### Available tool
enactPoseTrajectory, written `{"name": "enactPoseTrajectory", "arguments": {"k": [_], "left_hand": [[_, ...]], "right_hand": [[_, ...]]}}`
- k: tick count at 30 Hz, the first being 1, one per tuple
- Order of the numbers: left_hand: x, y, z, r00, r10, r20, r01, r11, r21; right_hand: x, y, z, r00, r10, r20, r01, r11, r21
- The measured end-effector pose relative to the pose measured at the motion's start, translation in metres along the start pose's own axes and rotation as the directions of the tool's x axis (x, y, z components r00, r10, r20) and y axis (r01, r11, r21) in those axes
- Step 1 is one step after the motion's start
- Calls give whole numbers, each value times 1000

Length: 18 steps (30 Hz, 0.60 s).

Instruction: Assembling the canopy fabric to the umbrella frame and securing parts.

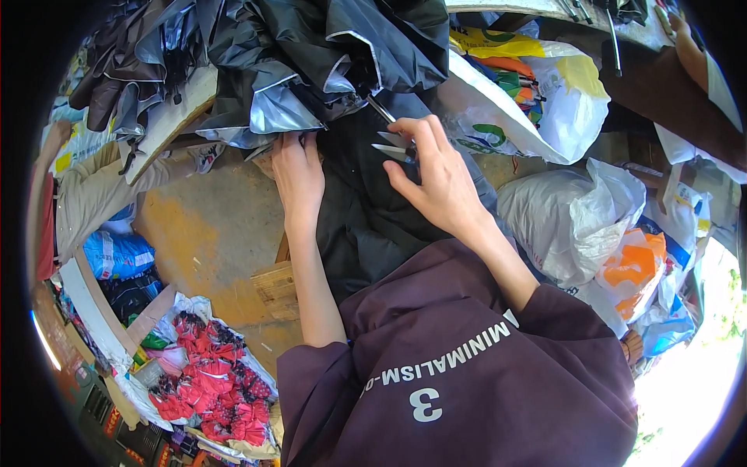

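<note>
Right hand [440, 175] grasps silver-bladed scissors [398, 155], slim silver metal shaft [380, 109] at its 11 o'clock, axis 11-to-5, right nearer; left hand [299, 175] at 9 o'clock meets black-and-silver umbrella fabric [282, 109], fingers' grip unclear.

A loose, dark plum shirt [482, 373] bears a row of pale block lettering [440, 354], a large pale numeral [426, 405] just beside that lettering, and wide sleeves [572, 335] flanking it.

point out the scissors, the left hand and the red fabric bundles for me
Scissors [396, 153]: head view, on the lower of the two blades.
Left hand [299, 177]: head view, on the back of the hand.
Red fabric bundles [214, 381]: head view, mid-pile.
</note>
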<state>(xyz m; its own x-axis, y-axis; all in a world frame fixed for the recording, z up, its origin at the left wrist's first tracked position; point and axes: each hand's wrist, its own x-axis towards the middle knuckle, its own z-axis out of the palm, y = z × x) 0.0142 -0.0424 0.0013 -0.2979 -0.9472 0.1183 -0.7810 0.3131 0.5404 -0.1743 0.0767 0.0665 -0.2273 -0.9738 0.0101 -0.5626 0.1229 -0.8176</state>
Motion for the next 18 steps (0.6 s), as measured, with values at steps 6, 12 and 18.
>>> {"name": "enactPoseTrajectory", "arguments": {"k": [6,12,18], "left_hand": [[0,8,-5,997,-78,17,79,992,-93],[2,12,-2,995,-98,36,98,995,-1],[-3,12,-13,996,-75,48,81,985,-151]], "right_hand": [[5,-7,10,995,-79,58,80,997,-8],[6,-7,15,993,-77,92,80,997,-19],[10,-8,20,993,-103,56,106,993,-47]]}}
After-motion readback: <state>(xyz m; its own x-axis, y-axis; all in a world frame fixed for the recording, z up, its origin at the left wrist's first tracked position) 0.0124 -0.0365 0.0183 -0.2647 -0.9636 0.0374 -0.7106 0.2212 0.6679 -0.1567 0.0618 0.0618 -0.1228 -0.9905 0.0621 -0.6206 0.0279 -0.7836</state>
